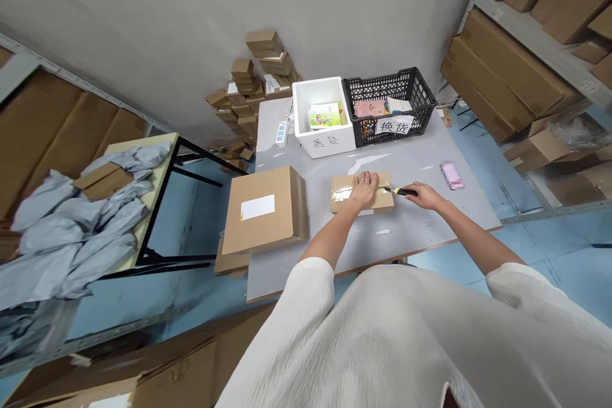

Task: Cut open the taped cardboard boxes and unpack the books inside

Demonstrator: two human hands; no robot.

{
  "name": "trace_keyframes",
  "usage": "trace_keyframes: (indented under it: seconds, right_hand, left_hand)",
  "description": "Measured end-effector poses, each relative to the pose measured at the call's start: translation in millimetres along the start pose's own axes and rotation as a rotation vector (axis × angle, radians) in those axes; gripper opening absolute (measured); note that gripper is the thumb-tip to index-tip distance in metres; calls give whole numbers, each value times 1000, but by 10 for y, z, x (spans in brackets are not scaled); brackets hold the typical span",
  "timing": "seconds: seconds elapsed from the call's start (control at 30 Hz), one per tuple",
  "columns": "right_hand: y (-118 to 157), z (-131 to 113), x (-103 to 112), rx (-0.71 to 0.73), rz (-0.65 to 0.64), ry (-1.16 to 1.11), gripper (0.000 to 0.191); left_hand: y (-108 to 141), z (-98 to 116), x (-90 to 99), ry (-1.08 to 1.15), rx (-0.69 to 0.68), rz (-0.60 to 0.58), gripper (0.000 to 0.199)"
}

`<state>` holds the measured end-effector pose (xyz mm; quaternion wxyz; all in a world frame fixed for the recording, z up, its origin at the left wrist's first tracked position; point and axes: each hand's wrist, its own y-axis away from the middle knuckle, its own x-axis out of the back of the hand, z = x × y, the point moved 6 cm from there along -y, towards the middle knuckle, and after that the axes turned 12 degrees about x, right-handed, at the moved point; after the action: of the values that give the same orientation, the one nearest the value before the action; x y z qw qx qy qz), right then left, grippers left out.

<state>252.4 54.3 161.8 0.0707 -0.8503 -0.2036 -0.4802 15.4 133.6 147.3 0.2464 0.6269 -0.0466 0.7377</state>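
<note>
A small taped cardboard box (342,190) lies flat on the grey table (322,248). My left hand (364,187) rests on top of it with the fingers spread over the shiny tape. Held in my right hand (422,195) is a black and yellow utility knife (404,192), its tip touching the box top near the right end. To the left of the small box stands a larger closed cardboard box (259,213) with a white label.
Behind the box are a white foam bin (329,142) and a black crate (389,102) holding packets. A power strip (282,134) lies back left, a pink blurred item (452,176) right. Grey bags (86,223) cover a side table; stacked cartons (511,70) fill the right side.
</note>
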Motion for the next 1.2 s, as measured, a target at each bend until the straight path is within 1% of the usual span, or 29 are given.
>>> trace_keyframes:
  seconds: [0.13, 0.3, 0.43, 0.63, 0.83, 1.03, 1.2]
  right_hand:
    - [13, -22, -13, -1, 12, -12, 42]
    - [32, -15, -48, -13, 51, -31, 42]
    - [59, 42, -70, -31, 106, -52, 44]
    - [123, 160, -61, -29, 130, -30, 43]
    - [102, 193, -102, -14, 193, -39, 40]
    - [137, 341, -8, 14, 213, -9, 40]
    - [81, 332, -21, 43, 200, -4, 41]
  left_hand:
    - [41, -39, -26, 11, -11, 21, 71]
    - [66, -58, -61, 37, -9, 65, 74]
    - [70, -61, -98, 37, -5, 73, 70]
    - [29, -91, -161, 38, 7, 75, 68]
    - [-7, -121, -222, -19, -3, 127, 63]
    - [-24, -135, -277, -14, -9, 138, 66]
    - [-23, -140, -287, 2, -2, 146, 66]
